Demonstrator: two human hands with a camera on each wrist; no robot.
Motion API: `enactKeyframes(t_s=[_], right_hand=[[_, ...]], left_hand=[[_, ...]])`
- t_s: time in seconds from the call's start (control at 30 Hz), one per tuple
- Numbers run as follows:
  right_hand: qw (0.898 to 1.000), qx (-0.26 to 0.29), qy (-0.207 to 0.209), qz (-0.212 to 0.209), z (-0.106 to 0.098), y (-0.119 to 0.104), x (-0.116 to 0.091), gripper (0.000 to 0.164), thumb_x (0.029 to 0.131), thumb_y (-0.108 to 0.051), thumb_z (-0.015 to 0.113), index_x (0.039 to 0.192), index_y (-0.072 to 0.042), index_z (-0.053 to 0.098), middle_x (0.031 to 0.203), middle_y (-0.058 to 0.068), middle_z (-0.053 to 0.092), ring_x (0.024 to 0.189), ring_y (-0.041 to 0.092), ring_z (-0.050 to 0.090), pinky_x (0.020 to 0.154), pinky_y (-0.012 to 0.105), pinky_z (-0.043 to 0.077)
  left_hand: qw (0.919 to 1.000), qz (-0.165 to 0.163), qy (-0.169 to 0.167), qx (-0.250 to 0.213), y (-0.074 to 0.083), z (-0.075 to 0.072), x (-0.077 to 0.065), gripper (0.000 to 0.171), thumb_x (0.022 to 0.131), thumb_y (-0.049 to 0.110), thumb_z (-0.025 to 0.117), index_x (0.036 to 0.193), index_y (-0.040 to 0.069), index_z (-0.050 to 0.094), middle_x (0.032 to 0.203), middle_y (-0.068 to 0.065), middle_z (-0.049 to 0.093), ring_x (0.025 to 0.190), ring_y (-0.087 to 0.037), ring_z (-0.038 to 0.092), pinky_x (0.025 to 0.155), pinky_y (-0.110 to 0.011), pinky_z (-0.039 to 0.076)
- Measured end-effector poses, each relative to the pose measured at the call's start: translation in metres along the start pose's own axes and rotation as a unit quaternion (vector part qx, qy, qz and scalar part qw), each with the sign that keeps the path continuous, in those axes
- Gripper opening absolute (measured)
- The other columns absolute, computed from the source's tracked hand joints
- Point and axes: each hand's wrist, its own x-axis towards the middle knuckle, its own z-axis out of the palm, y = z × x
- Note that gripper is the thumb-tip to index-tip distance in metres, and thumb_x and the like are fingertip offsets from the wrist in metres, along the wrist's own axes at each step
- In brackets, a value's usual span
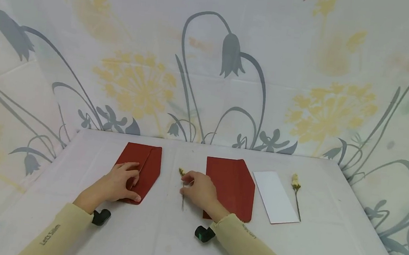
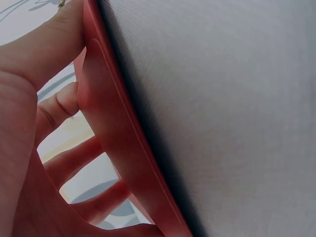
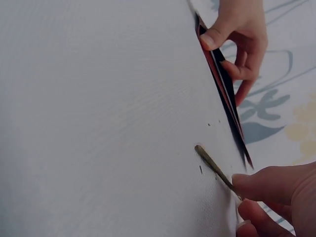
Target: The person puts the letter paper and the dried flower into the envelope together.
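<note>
On the left of the table lies a red envelope [image 1: 152,164] with its pointed flap toward the right. My left hand [image 1: 119,183] rests on it, fingers spread over the flap and thumb near its lower edge. In the left wrist view, the fingertips touch the red paper [image 2: 116,123]. My right hand [image 1: 200,189] pinches the thin stem [image 3: 213,164] of a small dried flower between thumb and fingers. Its yellowish head [image 1: 182,171] shows just beyond the fingertips in the head view, and the stem's lower end points toward me, low over the white cloth.
A second red envelope [image 1: 233,185] lies partly under the right forearm. To its right are a white card [image 1: 276,198] with a red edge and another dried flower [image 1: 296,182]. Tiny dark crumbs dot the cloth near the stem. A patterned curtain [image 1: 202,81] hangs behind the table.
</note>
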Motion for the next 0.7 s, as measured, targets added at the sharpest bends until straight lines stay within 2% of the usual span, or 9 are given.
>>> enactKeyframes(t_s=[0.17,0.37,0.57,0.7], right_hand=[[0.999,0.024,0.007,0.022,0.004,0.001,0.000,0.024,0.082,-0.016,0.080,0.103,-0.016,0.069,0.084,-0.010,0.064,0.077,0.011,0.059,0.065,0.031,0.048],[0.999,0.005,-0.002,0.043,0.009,-0.005,0.001,0.035,0.080,-0.021,0.082,0.111,-0.017,0.066,0.079,-0.012,0.060,0.067,0.008,0.055,0.059,0.029,0.044],[0.999,-0.010,0.016,0.034,0.010,-0.011,-0.001,0.028,0.082,-0.010,0.073,0.109,-0.013,0.066,0.073,-0.011,0.060,0.061,0.009,0.055,0.053,0.029,0.044],[0.999,-0.011,0.029,0.044,0.008,-0.010,0.000,0.025,0.081,-0.009,0.068,0.106,-0.014,0.066,0.073,-0.010,0.061,0.062,0.010,0.055,0.054,0.030,0.044]], left_hand=[[1.0000,0.002,0.000,-0.001,0.001,0.000,0.000,0.043,0.073,0.041,0.088,0.078,0.022,0.050,0.148,-0.025,0.039,0.130,-0.057,0.032,0.086,-0.067,0.047],[1.0000,0.003,0.000,-0.002,0.000,-0.001,-0.001,0.043,0.073,0.043,0.088,0.078,0.022,0.050,0.148,-0.026,0.039,0.130,-0.057,0.032,0.086,-0.068,0.046],[1.0000,0.001,-0.003,-0.003,-0.001,-0.001,-0.001,0.044,0.073,0.044,0.087,0.078,0.022,0.050,0.148,-0.025,0.038,0.130,-0.058,0.031,0.085,-0.067,0.047],[1.0000,0.003,-0.003,-0.003,0.000,0.000,0.000,0.044,0.073,0.044,0.087,0.078,0.022,0.050,0.148,-0.025,0.038,0.130,-0.058,0.031,0.085,-0.067,0.047]])
